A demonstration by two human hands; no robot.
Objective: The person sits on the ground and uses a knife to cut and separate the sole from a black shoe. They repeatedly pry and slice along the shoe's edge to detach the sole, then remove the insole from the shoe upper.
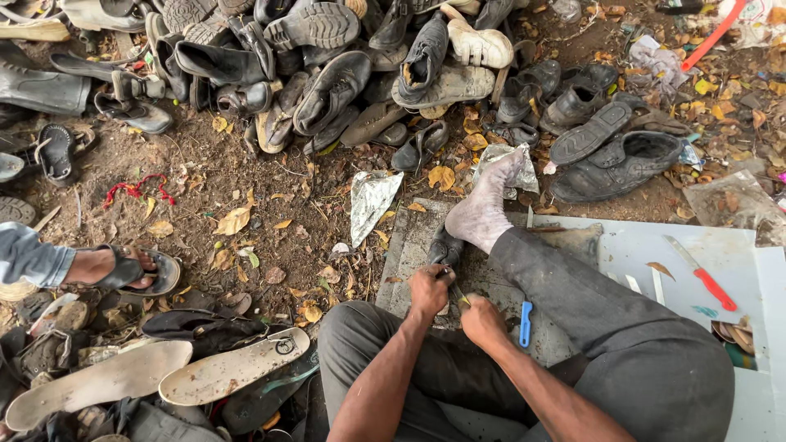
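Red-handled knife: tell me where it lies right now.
In the head view the red-handled knife lies at the right on the pale board, beyond the person's outstretched leg and well to the right of both hands.

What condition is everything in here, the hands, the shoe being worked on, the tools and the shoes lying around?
Left hand: closed on the dark shoe.
Right hand: closed, what it grips is hidden.
Dark shoe: pinned under the foot.
Red-handled knife: lying loose on the grey board.
Blue-handled tool: lying by the right hand.
Shoe pile: heaped, worn, dusty.
Pale soles: detached, lying flat.
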